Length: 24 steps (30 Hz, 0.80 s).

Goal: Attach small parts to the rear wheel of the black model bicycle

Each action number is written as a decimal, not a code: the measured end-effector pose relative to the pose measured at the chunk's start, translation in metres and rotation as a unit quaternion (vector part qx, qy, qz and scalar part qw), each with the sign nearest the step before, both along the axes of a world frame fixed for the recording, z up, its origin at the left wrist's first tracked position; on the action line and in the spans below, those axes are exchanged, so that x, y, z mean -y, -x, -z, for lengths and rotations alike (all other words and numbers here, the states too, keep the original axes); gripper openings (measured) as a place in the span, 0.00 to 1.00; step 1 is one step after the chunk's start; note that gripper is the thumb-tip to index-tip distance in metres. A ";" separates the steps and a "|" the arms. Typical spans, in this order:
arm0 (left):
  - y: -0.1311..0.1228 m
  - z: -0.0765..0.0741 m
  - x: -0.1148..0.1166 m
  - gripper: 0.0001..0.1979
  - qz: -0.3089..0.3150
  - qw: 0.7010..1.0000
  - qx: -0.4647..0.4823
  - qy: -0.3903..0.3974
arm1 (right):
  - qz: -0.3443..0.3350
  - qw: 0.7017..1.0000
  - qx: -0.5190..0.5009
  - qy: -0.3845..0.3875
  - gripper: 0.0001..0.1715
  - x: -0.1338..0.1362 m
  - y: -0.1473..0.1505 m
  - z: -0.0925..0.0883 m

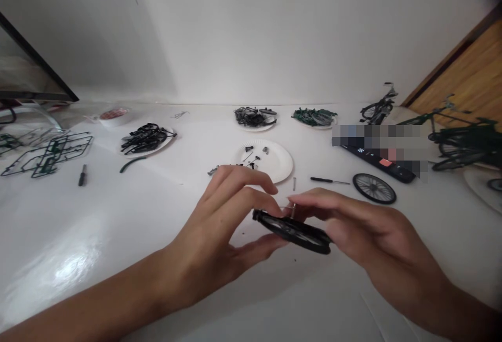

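Note:
Both hands hold a black model bicycle wheel (294, 233) above the table, tilted nearly edge-on. My left hand (219, 227) pinches its left side, thumb below and index finger on top. On the right, my right hand (361, 232) is closed around the other side of the wheel. A thin metal pin (294, 210) stands up at the middle of the wheel, by the right fingertips. Just beyond the hands, a white paper plate (280, 160) carries several small black and metal parts. A loose metal screw (294, 184) lies near the plate's right side.
A second wheel (374, 188), a screwdriver (329, 180) and a phone (376, 159) lie at the right, before assembled model bicycles (466, 133). Plates of black parts (147, 138) and green parts (314, 117) stand farther back. Green sprue frames (50, 154) and another screwdriver (82, 175) are at left.

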<state>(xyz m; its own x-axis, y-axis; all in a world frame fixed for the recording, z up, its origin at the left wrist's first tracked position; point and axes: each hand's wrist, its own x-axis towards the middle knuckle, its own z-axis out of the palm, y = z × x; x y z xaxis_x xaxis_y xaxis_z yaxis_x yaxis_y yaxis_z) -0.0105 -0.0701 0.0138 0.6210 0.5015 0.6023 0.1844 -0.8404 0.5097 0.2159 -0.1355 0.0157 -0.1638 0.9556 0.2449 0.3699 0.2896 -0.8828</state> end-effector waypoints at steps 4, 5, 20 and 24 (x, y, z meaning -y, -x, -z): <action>-0.001 0.004 0.000 0.18 -0.033 0.998 0.035 0.036 | 0.096 0.995 -0.023 -0.001 0.04 -0.006 0.010 -0.003; -0.001 0.005 0.000 0.19 -0.041 0.997 0.050 0.045 | 0.106 0.994 -0.031 -0.002 0.04 -0.006 0.012 -0.003; -0.006 0.007 0.001 0.06 0.047 0.972 0.120 0.197 | 0.144 0.981 -0.001 -0.129 0.06 -0.004 0.013 0.006; -0.004 0.001 0.002 0.08 0.062 0.973 0.100 0.200 | 0.154 0.979 0.018 -0.135 0.06 -0.002 0.010 0.005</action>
